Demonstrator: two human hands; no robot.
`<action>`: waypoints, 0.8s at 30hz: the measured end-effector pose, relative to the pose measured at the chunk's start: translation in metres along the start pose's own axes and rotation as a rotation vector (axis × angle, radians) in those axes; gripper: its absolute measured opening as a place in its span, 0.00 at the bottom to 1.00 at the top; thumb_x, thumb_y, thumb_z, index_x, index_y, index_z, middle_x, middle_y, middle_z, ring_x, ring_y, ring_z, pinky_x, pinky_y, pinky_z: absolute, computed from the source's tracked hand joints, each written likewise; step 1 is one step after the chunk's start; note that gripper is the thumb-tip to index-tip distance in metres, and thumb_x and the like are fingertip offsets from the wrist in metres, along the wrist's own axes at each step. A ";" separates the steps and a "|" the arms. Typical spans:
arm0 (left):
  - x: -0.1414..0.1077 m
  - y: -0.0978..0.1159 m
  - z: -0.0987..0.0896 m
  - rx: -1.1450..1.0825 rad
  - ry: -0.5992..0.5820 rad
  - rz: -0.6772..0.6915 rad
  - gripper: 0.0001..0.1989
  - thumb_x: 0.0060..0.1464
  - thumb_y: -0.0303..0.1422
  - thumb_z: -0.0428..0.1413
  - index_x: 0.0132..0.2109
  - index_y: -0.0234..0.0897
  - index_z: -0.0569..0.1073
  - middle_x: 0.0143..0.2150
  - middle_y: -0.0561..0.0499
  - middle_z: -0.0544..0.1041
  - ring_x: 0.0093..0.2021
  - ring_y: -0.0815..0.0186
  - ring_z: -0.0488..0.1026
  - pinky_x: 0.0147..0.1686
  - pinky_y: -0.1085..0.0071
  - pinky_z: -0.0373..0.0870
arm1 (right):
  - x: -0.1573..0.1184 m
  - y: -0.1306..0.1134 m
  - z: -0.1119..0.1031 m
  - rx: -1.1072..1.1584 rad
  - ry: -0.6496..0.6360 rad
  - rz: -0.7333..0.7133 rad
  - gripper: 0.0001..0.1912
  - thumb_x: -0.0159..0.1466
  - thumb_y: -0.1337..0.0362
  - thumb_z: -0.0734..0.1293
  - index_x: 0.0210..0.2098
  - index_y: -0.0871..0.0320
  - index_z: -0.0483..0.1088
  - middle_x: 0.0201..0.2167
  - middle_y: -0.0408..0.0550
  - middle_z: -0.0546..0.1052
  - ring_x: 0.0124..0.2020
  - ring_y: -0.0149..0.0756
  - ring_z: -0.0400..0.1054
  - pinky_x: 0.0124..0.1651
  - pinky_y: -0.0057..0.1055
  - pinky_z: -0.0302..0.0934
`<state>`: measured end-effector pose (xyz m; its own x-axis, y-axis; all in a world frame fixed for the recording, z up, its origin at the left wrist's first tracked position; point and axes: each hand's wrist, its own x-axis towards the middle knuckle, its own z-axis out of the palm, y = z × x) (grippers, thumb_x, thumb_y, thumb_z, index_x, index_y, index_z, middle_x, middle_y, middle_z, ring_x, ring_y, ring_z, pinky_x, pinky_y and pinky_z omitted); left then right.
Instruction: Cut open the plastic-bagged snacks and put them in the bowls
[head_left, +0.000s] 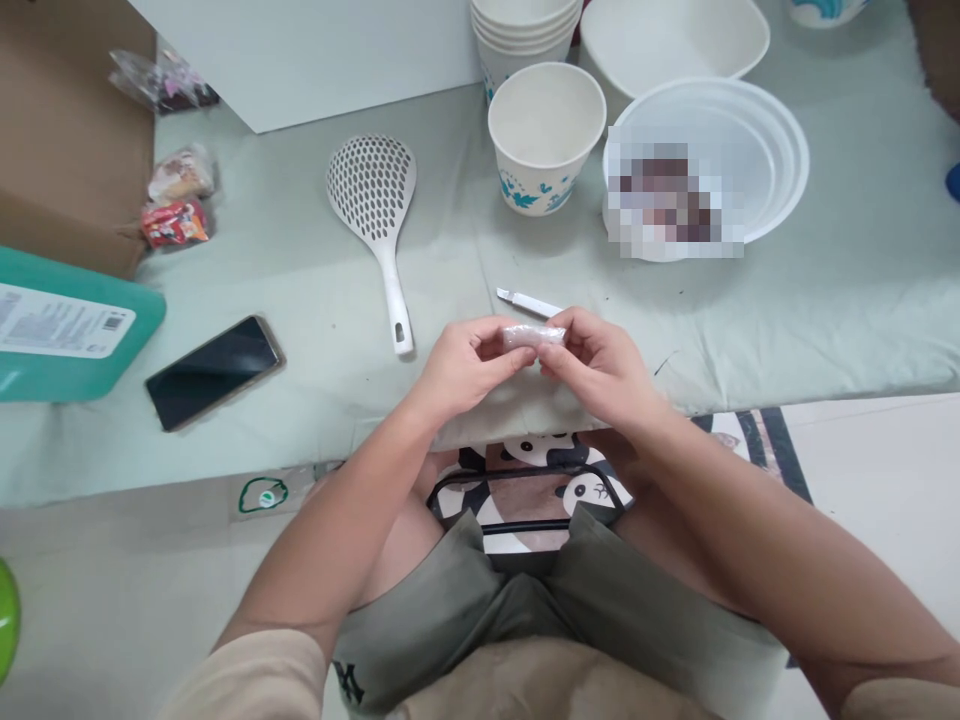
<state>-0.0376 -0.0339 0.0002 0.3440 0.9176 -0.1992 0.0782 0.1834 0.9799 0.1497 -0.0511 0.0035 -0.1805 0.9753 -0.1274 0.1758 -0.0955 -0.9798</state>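
A small, shiny, clear-wrapped packet [533, 337] is pinched between both hands, just above the front edge of the cloth-covered table [450, 270]. My left hand [469, 365] grips the packet's left end with thumb and fingers. At its right end, my right hand [600, 360] holds it the same way. Just beyond my fingers lies a white utility knife [529, 302], its lower end hidden behind my right hand. A white slotted skimmer [379, 215] rests flat to the left of the knife.
Behind are a patterned paper cup [546, 130], stacked cups [521, 35], a white bowl [675, 40] and a round plastic container [772, 160], partly blurred. At left lie a phone [215, 373], a green container [75, 330] and small packets [176, 222].
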 end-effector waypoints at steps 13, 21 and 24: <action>-0.008 -0.002 0.003 -0.012 0.060 0.027 0.16 0.47 0.42 0.74 0.36 0.37 0.82 0.33 0.51 0.83 0.36 0.67 0.78 0.37 0.72 0.75 | -0.005 -0.006 0.011 -0.042 0.029 -0.047 0.15 0.67 0.51 0.67 0.31 0.55 0.66 0.24 0.40 0.71 0.28 0.31 0.64 0.33 0.31 0.57; -0.002 0.002 0.009 -0.184 0.087 0.074 0.19 0.45 0.46 0.75 0.34 0.37 0.80 0.31 0.52 0.82 0.32 0.68 0.78 0.37 0.70 0.77 | 0.006 -0.015 0.033 0.159 0.174 -0.069 0.24 0.68 0.39 0.65 0.30 0.52 0.60 0.22 0.39 0.65 0.25 0.30 0.62 0.32 0.31 0.61; 0.014 0.009 0.008 -0.195 0.173 0.152 0.23 0.45 0.53 0.73 0.33 0.39 0.78 0.28 0.53 0.80 0.30 0.68 0.76 0.34 0.69 0.75 | 0.027 -0.020 0.052 0.245 0.285 -0.086 0.27 0.71 0.36 0.57 0.32 0.51 0.54 0.24 0.39 0.61 0.26 0.30 0.62 0.31 0.30 0.62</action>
<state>-0.0240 -0.0221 0.0064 0.1724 0.9831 -0.0620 -0.1491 0.0882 0.9849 0.0912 -0.0328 0.0117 0.0981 0.9947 -0.0290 -0.0710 -0.0221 -0.9972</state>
